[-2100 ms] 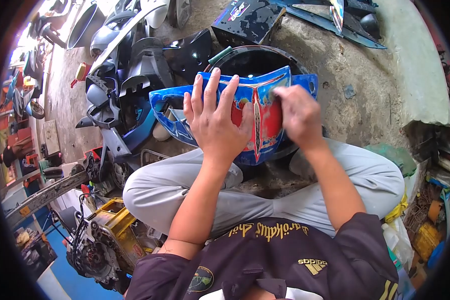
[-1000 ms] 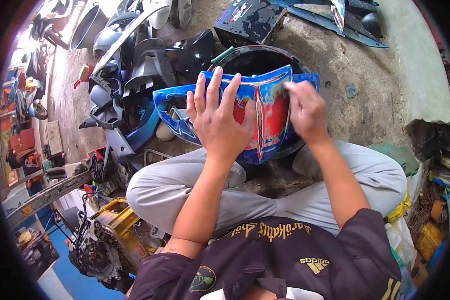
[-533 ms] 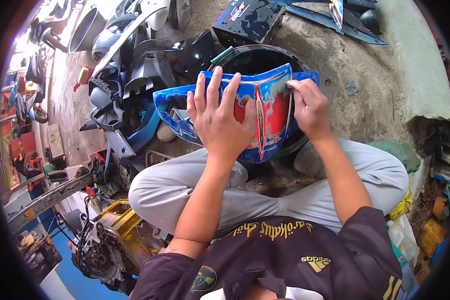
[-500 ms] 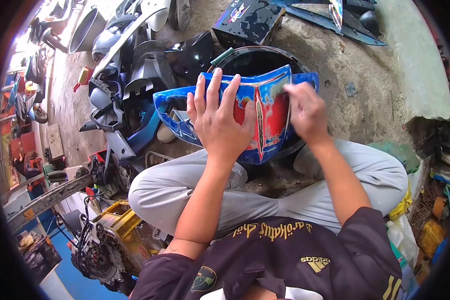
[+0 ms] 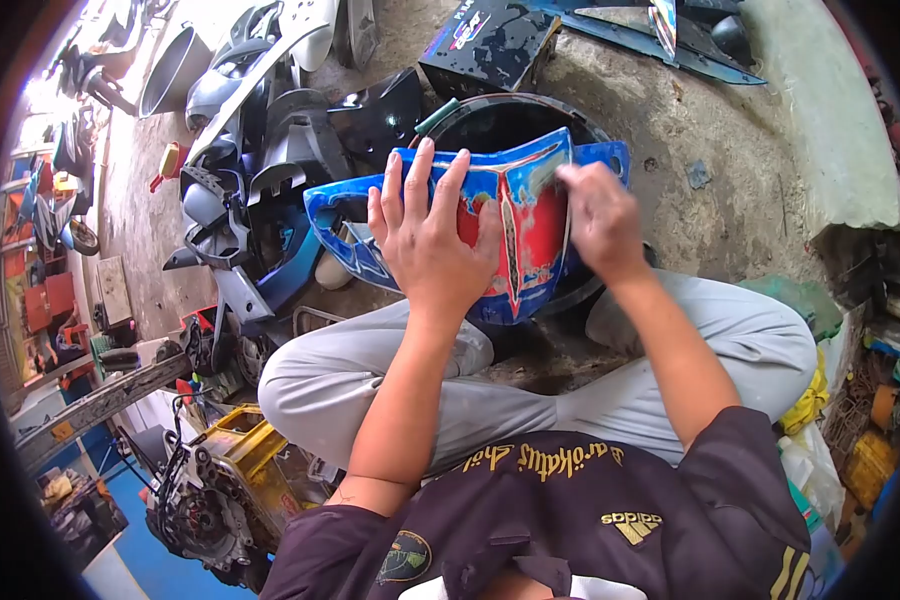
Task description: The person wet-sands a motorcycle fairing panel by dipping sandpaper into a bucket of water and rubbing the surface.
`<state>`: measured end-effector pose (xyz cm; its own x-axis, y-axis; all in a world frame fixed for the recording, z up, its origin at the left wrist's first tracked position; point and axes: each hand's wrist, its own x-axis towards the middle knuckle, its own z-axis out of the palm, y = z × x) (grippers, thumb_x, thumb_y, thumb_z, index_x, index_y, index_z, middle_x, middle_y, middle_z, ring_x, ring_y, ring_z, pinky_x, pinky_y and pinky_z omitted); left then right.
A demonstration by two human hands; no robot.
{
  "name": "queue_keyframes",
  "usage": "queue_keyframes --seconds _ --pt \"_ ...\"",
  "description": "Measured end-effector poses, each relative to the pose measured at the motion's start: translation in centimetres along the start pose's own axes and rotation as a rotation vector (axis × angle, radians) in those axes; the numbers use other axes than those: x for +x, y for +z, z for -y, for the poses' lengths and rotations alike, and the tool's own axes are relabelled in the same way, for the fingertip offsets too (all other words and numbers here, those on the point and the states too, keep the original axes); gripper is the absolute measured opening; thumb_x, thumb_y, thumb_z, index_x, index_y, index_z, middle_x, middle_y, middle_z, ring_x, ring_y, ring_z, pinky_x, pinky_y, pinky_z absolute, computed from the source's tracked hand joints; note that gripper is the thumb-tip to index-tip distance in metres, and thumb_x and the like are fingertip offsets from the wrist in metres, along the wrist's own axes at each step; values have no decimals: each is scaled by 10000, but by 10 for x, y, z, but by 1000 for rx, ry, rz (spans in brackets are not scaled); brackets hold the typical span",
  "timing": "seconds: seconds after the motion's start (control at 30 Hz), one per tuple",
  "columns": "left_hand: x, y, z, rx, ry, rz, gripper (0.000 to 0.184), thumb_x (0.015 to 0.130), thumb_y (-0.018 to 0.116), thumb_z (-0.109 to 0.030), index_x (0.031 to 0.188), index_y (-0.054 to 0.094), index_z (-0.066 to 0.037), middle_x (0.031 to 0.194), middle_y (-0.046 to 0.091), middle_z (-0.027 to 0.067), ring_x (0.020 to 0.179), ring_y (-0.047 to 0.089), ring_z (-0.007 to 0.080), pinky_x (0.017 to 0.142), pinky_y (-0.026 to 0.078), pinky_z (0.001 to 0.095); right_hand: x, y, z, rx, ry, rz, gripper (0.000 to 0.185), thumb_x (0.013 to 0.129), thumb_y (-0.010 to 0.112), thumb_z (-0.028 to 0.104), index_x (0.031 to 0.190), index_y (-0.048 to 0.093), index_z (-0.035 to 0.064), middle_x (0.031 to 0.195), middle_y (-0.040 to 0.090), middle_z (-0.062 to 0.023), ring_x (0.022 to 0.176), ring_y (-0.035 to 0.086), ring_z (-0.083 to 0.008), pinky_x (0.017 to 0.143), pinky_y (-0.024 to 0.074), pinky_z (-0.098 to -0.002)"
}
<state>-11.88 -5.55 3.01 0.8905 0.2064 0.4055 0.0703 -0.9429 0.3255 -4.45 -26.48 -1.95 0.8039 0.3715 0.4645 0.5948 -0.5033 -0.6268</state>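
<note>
A blue and red motorcycle fairing panel [image 5: 542,230] lies across a round black basin [image 5: 470,125] in front of my crossed legs. Worn, bare-looking patches and pale edges show in its paint, with a dark narrow strip down the middle. My left hand [image 5: 437,230] rests flat on the panel's left half, fingers spread. Curled fingers of my right hand [image 5: 607,220] press on the upper right of the panel; motion blurs them slightly. A greyish patch shows by those fingertips, and whatever they may pinch cannot be made out.
Black and grey motorcycle body parts [image 5: 295,135] are heaped on the left. A wet black box [image 5: 488,45] stands beyond the basin. Lower left are an engine [image 5: 205,515] and a yellow crate [image 5: 255,450]. A concrete ledge [image 5: 840,130] runs along the right.
The panel sits slightly farther left in view, along with the surroundings. My right hand has shifted a little on the panel's upper right, while my left hand keeps its flat hold.
</note>
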Motion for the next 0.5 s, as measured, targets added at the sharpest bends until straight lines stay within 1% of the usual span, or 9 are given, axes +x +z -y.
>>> queue_keyframes --seconds 0.07,0.17,0.2,0.3,0.33,0.43,0.47,0.5 --pt "0 1 0 5 -1 3 530 896 785 -331 1409 745 -202 1606 602 106 1558 458 410 1308 261 599 -5 3 18 29 -142 -3 236 990 619 -36 1199 705 31 963 669 -172 906 687 -390 809 574 -482" --pt "2 4 5 -1 22 -3 538 902 786 -365 1418 741 -219 1615 587 116 1562 447 402 1299 254 618 3 -2 -3 -50 -57 -3 264 967 672 -76 1196 731 40 972 701 -174 896 714 -387 791 585 -466" --pt "1 4 5 0 16 5 537 904 785 -365 1419 741 -219 1614 588 117 1563 447 402 1299 254 617 6 -4 -9 -27 27 -15 274 960 682 -71 1206 729 40 969 700 -174 907 715 -387 797 587 -470" --pt "4 2 3 0 2 11 535 908 784 -364 1421 741 -217 1612 592 119 1564 446 403 1300 256 615 -3 1 15 16 -124 17 241 968 656 -43 1193 710 21 978 669 -178 899 682 -393 798 568 -488" --pt "5 2 3 2 2 12 535 909 784 -365 1421 741 -216 1611 593 119 1565 446 403 1300 257 614 -3 2 22 37 -135 -2 236 969 664 -39 1192 711 22 966 669 -174 890 689 -389 788 569 -491" --pt "5 3 4 8 14 7 534 911 785 -368 1421 741 -215 1609 595 120 1563 448 402 1300 258 615 9 0 -1 -1 -6 -14 275 954 692 -45 1220 711 20 958 675 -164 885 695 -386 800 577 -480" --pt "5 3 4 10 17 3 533 912 785 -370 1421 742 -215 1609 595 120 1562 449 401 1299 259 615 10 -1 1 13 47 -3 255 963 687 -51 1207 717 17 951 682 -168 888 701 -388 814 579 -477" --pt "6 3 4 13 16 5 533 913 784 -373 1421 741 -216 1609 595 120 1562 448 401 1299 258 616 9 2 9 45 0 -15 245 968 684 -50 1199 719 21 953 683 -170 885 702 -390 802 578 -476"
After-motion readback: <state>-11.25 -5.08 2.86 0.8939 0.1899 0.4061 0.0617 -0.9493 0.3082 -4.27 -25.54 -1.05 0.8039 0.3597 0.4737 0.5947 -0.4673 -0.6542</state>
